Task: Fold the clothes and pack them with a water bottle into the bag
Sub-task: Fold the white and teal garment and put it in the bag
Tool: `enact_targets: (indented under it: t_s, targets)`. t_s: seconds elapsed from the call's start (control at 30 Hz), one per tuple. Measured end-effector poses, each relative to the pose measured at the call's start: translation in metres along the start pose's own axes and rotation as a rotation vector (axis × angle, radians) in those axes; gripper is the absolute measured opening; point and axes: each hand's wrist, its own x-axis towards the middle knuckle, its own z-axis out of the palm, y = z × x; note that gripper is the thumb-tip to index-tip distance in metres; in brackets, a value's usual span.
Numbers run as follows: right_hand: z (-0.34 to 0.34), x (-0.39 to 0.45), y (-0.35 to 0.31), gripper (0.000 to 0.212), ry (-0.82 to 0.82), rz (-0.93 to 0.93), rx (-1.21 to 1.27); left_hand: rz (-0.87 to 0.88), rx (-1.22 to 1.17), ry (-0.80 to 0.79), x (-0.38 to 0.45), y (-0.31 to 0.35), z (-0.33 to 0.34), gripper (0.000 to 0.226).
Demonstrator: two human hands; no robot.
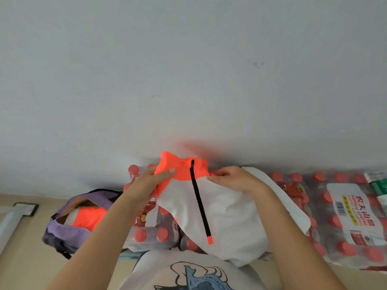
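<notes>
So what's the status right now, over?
Left hand and right hand grip the white-and-orange zip jacket at its collar. Purple bag open beside it. Nothing blocking.

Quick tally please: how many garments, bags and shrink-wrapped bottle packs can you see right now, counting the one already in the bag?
Garments: 2, the white and orange zip top gripped by the left hand and right hand, and an orange and white piece in the bag.
Bags: 1, the purple bag, open.
Bottle packs: at least 2, left pack and right pack.
Total: 5.
</notes>
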Motion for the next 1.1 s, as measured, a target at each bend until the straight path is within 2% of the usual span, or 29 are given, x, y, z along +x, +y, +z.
enact_targets:
  t_s: [0.07,0.17,0.23,0.3,0.37,0.43,0.5,0.63,0.7,0.8,0.9,0.97,1.07,1.1]
  targets:
    - [0.001,0.002,0.004,0.028,0.01,-0.012,-0.151,-0.028,-0.04,0.064,-0.001,-0.005,-0.007,0.058]
    - [0.007,0.007,0.011,0.035,0.102,-0.056,-0.221,-0.053,-0.051,0.206,-0.002,-0.008,-0.015,0.031]
    - [0.011,0.005,0.012,0.035,0.153,-0.086,-0.22,-0.034,-0.021,0.207,-0.002,-0.009,-0.02,0.024]
    - [0.01,-0.002,0.009,0.036,0.222,-0.104,-0.179,0.022,0.017,0.212,-0.009,-0.006,-0.021,0.023]
    - [0.006,-0.01,0.004,0.038,0.359,-0.131,-0.114,0.106,0.04,0.216,-0.016,0.001,-0.02,0.032]
    - [0.002,-0.02,-0.005,0.038,0.466,-0.152,-0.048,0.194,0.052,0.155,-0.025,0.009,-0.016,0.038]
    - [0.0,-0.028,-0.016,0.048,0.404,-0.194,0.062,0.272,0.045,0.091,-0.032,0.022,-0.008,0.035]
    - [0.002,-0.028,-0.043,0.093,0.173,-0.321,0.325,0.425,0.079,0.013,-0.04,0.061,0.016,0.024]
    - [0.008,-0.018,-0.055,0.098,0.123,-0.34,0.464,0.472,0.087,-0.03,-0.042,0.081,0.025,0.022]
    - [0.015,-0.003,-0.069,0.104,-0.043,-0.274,0.595,0.529,0.167,-0.048,-0.045,0.106,0.031,0.02]
    - [0.023,0.005,-0.07,0.094,-0.181,-0.19,0.55,0.548,0.201,-0.011,-0.051,0.119,0.025,0.019]
    - [0.025,0.009,-0.067,0.082,-0.234,-0.097,0.641,0.557,0.223,0.024,-0.056,0.121,0.015,0.02]
    - [0.027,0.009,-0.053,0.063,-0.148,-0.071,0.69,0.535,0.278,0.179,-0.06,0.106,-0.005,0.02]
    - [0.029,0.006,-0.047,0.064,-0.146,-0.062,0.654,0.518,0.302,0.237,-0.061,0.097,-0.012,0.02]
